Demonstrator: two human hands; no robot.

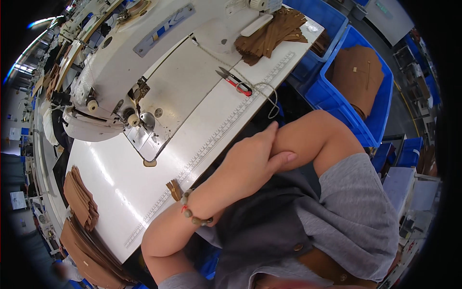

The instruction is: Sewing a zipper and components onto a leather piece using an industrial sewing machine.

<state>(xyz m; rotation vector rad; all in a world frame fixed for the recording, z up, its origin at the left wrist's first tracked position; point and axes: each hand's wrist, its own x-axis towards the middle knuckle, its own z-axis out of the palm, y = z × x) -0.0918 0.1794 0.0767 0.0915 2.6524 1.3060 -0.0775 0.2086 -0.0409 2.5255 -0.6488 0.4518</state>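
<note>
My arms are folded across my front. My left hand (250,164), with a beaded bracelet (188,212) at its wrist, wraps round my right forearm (301,137), the thumb lying along it. My right hand is hidden behind my left arm. Beside my left wrist, the end of a brown zipper (173,190) lies at the table edge. Red-handled thread snips (234,81) rest farther back, a pale cord (262,86) looping over them. A white sewing machine (103,91) stands on the white table (192,139); its needle area is untouched.
A pile of brown zippers (269,38) lies at the table's back right. Folded brown fabric pieces (81,197) and a larger brown stack (91,253) sit at the left. A blue bin (380,115) on the right holds brown fabric (358,79). A printed ruler (226,120) follows the near edge.
</note>
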